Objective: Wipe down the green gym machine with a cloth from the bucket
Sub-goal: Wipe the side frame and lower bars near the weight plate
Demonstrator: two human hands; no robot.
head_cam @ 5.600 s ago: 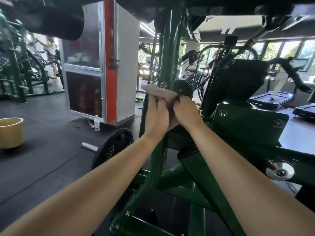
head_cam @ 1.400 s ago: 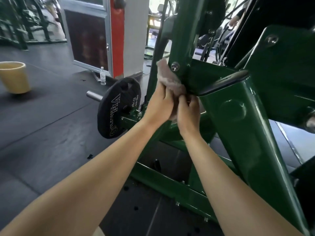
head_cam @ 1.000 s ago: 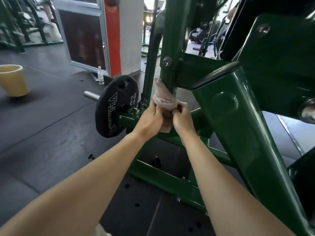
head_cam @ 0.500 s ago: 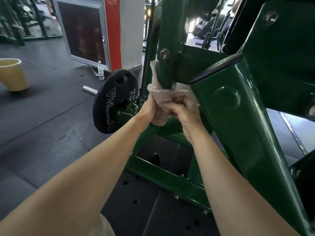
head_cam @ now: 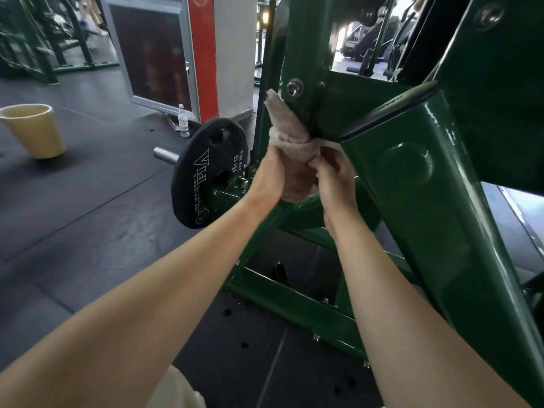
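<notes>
Gripping the cloth (head_cam: 287, 128) wrapped round the green gym machine (head_cam: 412, 187) just above them, the left hand (head_cam: 269, 175) and right hand (head_cam: 335, 178) are mid-wipe; the next move probably calls for dragging it along the frame.

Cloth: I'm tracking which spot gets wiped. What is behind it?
Behind the cloth is the green machine's upright post, just below a silver bolt. The left hand and right hand grip the cloth's lower end. The post surface under the cloth is covered.
</notes>
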